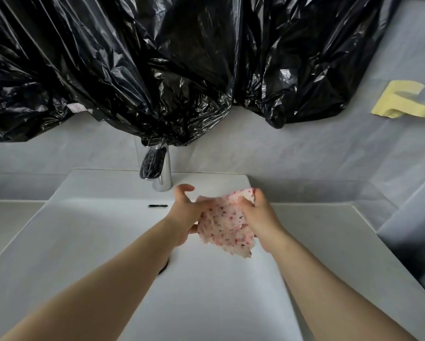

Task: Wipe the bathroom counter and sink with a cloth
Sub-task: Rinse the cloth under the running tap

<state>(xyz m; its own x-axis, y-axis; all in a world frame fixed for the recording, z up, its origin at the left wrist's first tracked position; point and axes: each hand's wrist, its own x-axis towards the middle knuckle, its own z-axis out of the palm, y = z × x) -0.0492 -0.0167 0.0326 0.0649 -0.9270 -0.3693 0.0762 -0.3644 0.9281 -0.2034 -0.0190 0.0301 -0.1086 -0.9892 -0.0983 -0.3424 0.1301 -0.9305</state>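
Over the white sink [95, 237], just in front of the chrome faucet [161, 173], a pink speckled cloth [225, 223] is held up clear of the basin, bunched between both hands. It is gripped by the right hand [257, 217] at its upper right corner, with the fingers curled tight into the fabric. Its left edge is taken by the left hand [185, 214]: the lower fingers are tucked under the cloth, while the upper fingers are lifted and half spread, touching nothing that can be made out. No wiping contact is made yet; the cloth hangs crumpled, its lower corner dangling above the basin floor.

The step looks like a gathering or refolding of the cloth. It would be done well if a flat pad were formed, so that a broad face can be pressed down rather than a loose wad. Strokes are best run from the desk [317, 217] edges inward and down towards the drain [164, 267], which is half hidden by the left forearm. Care would be needed round the faucet base, where the black plastic sheeting [157, 70] hangs low.
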